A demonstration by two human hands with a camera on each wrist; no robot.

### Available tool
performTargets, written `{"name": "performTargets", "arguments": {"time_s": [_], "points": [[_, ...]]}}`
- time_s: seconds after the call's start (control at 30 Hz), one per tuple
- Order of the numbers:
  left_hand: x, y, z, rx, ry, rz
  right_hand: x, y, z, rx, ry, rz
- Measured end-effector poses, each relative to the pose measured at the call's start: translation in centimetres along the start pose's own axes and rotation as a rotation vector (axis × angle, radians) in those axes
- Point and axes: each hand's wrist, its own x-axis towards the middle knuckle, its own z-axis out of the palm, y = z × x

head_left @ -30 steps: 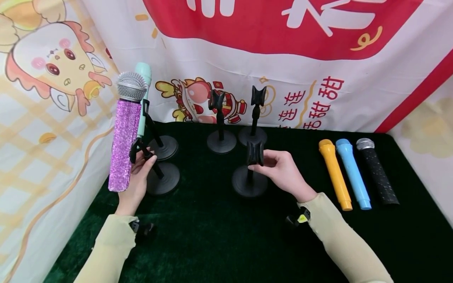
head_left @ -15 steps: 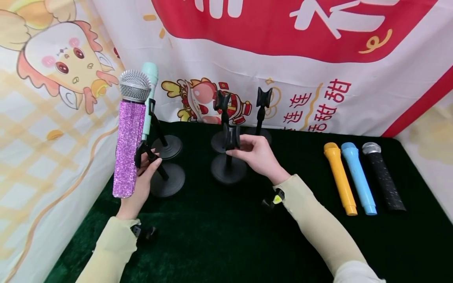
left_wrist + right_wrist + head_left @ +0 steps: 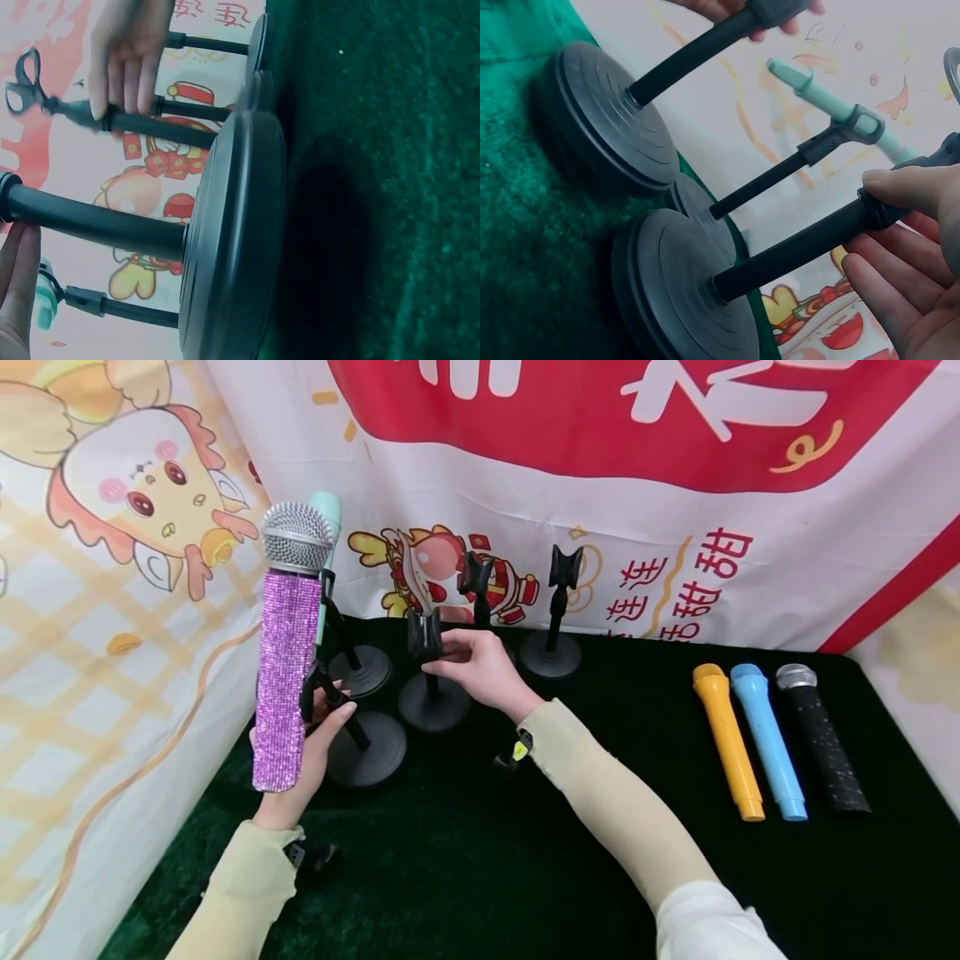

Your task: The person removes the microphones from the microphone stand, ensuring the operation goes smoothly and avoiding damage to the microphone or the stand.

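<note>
My left hand [image 3: 303, 760] grips the upper stem of a black microphone stand [image 3: 367, 750]. Clipped in that stand, a purple glittery microphone [image 3: 287, 681] with a silver mesh head leans nearly upright. With thumb and fingers, my right hand [image 3: 483, 670] pinches a second black stand [image 3: 435, 702] just below its vacant clip. In the right wrist view this stand's round base [image 3: 682, 285] is beside the left-hand stand's base [image 3: 607, 120]. Whether it touches the cloth is unclear. Behind the purple one, a mint microphone [image 3: 326, 514] sits in another stand [image 3: 362, 670].
Two more stands with vacant clips are at the back, one partly hidden [image 3: 477, 581] and one in view [image 3: 553, 652]. Yellow [image 3: 729, 743], light blue [image 3: 768, 743] and black speckled [image 3: 823, 739] microphones lie at right on the green cloth [image 3: 480, 860]. A printed curtain [image 3: 465, 452] hangs behind.
My right hand has carried its stand leftward across the cloth, close to the stand of the purple microphone. My left hand keeps its hold, and the head view has shifted slightly.
</note>
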Motion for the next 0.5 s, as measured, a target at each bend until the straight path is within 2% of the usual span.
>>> {"name": "performTargets", "arguments": {"time_s": [0.1, 0.2, 0.5], "points": [[-0.2, 0.5, 0.3, -0.004, -0.001, 0.05, 0.7, 0.2, 0.7, -0.018, -0.013, 0.012], [-0.4, 1.0, 0.7, 0.002, -0.031, 0.062, 1.3, 0.3, 1.1, -0.047, -0.017, 0.02], [-0.9, 2.7, 1.9, 0.118, -0.118, 0.012, 2.3, 0.8, 1.5, -0.1, -0.03, 0.051]]}}
